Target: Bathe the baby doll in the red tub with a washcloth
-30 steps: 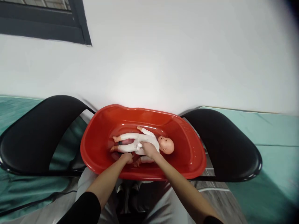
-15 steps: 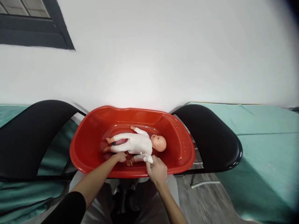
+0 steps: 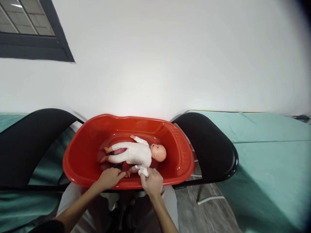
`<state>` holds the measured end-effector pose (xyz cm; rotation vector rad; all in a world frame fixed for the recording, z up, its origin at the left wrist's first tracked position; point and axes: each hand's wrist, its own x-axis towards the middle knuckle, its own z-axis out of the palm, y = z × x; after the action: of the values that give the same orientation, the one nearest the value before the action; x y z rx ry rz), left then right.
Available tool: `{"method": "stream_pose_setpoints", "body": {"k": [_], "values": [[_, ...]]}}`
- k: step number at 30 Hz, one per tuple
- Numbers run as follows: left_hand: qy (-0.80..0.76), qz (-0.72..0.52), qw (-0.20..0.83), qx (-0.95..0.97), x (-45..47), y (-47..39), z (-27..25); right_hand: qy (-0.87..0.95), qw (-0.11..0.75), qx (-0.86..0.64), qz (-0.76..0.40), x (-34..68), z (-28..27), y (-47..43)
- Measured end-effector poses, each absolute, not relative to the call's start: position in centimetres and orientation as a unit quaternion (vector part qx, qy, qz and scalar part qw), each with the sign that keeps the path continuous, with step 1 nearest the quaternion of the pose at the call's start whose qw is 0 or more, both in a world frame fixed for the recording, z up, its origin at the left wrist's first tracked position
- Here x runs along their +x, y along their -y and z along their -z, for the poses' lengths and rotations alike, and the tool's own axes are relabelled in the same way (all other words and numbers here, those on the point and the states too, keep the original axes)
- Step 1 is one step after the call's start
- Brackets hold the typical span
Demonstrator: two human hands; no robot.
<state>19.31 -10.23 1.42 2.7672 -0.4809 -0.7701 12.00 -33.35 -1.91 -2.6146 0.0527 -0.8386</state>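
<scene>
A baby doll in a white outfit lies on its back in a red plastic tub, head to the right. Shallow water appears to surround it. My right hand is closed around a crumpled white cloth beside the doll's near shoulder; the cloth may be joined to the sleeve, I cannot tell. Over the tub's near rim is my left hand, its thumb pointing at the doll's near hand. Its fingers look loosely apart, with nothing seen in them.
Black chairs support the tub at either side, close to a white wall. Green-covered beds stand to the right and left. Below the near rim are my legs and a grey wood-patterned floor.
My left hand has drawn back from beside the doll toward the near rim. My right hand keeps hold of the white cloth. The whole view has shifted slightly.
</scene>
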Motion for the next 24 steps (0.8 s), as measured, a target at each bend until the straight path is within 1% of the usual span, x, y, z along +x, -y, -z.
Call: {"method": "stream_pose_setpoints", "body": {"k": [2,6,10,14,20,24], "values": [[0.13,0.197,0.111,0.965,17.3,9.4,-0.7,-0.017,0.197,-0.929,0.313,12.0,2.1,33.4],[0.152,0.1,0.083,0.98,15.0,9.1,1.3,-0.006,0.21,-0.921,0.327,11.9,2.4,33.4],[0.149,0.078,0.064,0.984,15.2,9.3,2.2,-0.015,0.209,-0.923,0.322,11.8,3.0,33.5],[0.138,0.071,0.045,0.987,15.5,9.3,2.4,-0.022,0.206,-0.935,0.288,11.8,3.4,33.7],[0.136,0.053,0.058,0.988,15.3,9.6,2.6,-0.026,0.188,-0.95,0.249,12.0,2.7,34.0],[0.136,0.039,0.066,0.988,15.2,9.9,2.4,-0.036,0.15,-0.957,0.244,12.1,2.6,34.1]]}}
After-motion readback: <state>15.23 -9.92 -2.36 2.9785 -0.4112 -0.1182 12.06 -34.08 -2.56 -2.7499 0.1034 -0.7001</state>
